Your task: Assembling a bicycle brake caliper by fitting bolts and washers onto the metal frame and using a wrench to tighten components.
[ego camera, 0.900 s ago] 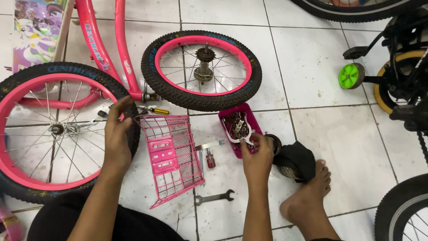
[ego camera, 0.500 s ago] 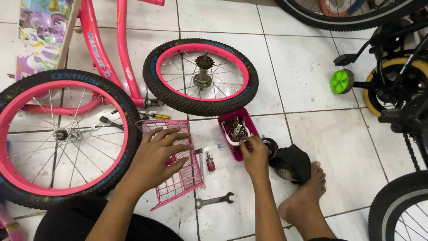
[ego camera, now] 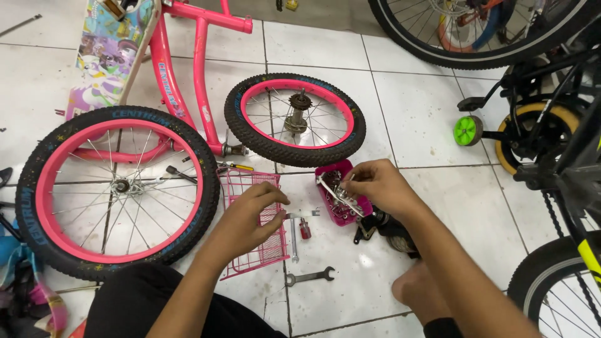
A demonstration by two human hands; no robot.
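Hands first: your left hand [ego camera: 247,216] hovers with fingers loosely curled and holds nothing, directly over the pink wire basket [ego camera: 253,219] that lies flat on the tiles. Your right hand [ego camera: 379,184] has its fingertips pinched together on a small metal part at the rim of the pink parts tray [ego camera: 341,194]; what exactly is pinched is too small to tell. The two hands are apart, with bare tile between them.

Just below that gap lies a slim wrench [ego camera: 294,238] with a small red piece [ego camera: 305,228] beside it, and nearer to you an open-ended spanner [ego camera: 310,276]. Your bare foot [ego camera: 416,291] rests below your right forearm, close to a black object [ego camera: 391,228] whose kind cannot be made out.

Advice, as a judgement: keep the pinch over the tray so that a dropped part falls back among the loose hardware and not onto the tiles. Steady the tray if it shifts.

Beyond your right hand lies the loose small wheel [ego camera: 295,119], flat, hub up. Beyond your left hand, the pink bicycle frame [ego camera: 181,69] and its mounted wheel [ego camera: 119,188].
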